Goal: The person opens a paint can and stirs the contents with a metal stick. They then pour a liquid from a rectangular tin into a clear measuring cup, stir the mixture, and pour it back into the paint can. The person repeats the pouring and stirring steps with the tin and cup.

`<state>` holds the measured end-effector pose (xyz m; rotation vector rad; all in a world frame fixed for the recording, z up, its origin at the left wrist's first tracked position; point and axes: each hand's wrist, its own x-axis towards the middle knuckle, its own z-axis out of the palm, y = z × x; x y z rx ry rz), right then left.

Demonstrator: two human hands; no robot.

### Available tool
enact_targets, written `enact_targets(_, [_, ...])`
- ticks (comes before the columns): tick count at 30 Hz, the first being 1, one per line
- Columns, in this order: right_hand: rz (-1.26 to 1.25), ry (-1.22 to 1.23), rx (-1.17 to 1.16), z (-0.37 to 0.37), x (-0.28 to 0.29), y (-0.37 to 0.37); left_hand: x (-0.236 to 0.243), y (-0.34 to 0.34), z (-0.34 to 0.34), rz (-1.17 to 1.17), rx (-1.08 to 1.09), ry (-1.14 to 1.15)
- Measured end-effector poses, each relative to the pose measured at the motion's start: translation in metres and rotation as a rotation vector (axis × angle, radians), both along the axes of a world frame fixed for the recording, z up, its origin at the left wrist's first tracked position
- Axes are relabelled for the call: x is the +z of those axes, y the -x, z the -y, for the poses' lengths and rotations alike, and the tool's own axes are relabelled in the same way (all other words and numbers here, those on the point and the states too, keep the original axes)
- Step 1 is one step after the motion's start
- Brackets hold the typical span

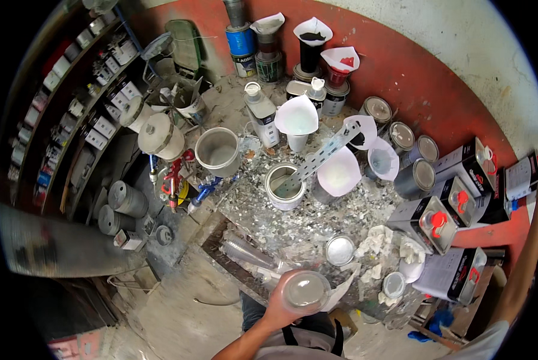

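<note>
My left hand [277,305] is closed round a clear plastic cup [307,291], held over the bench's near edge. The cup looks pale or see-through inside, and I cannot tell whether it holds anything. My right forearm [519,273] stretches up along the far right rim of the picture, its hand out of sight. Beyond the cup, a round metal lid [340,250] lies on the bench. An open paint can [285,186] stands in the middle, with a perforated metal strip [320,157] leaning out of it. A stack of clear cups [249,251] lies near my left hand.
Paper strainers [339,172] sit in cups around the paint can. A white bucket [217,151] and spray guns [174,183] are at the left. Rectangular metal cans [424,223] with red caps line the right side. Shelves [71,72] of cans rise at far left; crumpled paper [378,240] lies nearby.
</note>
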<state>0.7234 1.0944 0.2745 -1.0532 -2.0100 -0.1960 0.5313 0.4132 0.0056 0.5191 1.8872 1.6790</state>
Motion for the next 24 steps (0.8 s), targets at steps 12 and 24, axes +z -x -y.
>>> enact_targets(12, [-0.16, 1.103, 0.489, 0.399, -0.179, 0.302, -0.04, 0.136, 0.117, -0.013, -0.407, 0.005])
enact_targets(24, [-0.156, 0.963, 0.589, 0.44, -0.239, 0.363, -0.021, 0.206, 0.157, 0.029, -0.316, 0.021])
